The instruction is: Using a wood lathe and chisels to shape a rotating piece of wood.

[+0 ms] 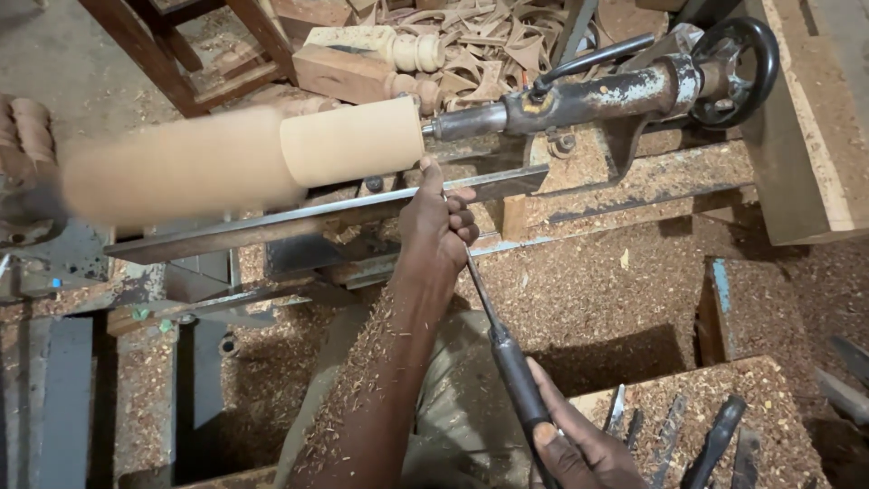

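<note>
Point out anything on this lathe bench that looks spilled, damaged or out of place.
Wood shavings lie spilled thickly across the lathe bed and cling to the left forearm. The tailstock shows chipped, worn paint. The turning workpiece looks blurred at its left end, which suggests spinning, not damage. Nothing else stands out.

a woodturning workshop: lathe, sawdust, chisels, carved offcuts

Sawdust-covered lathe bed, steel tool rest across it, wood shavings below
</note>
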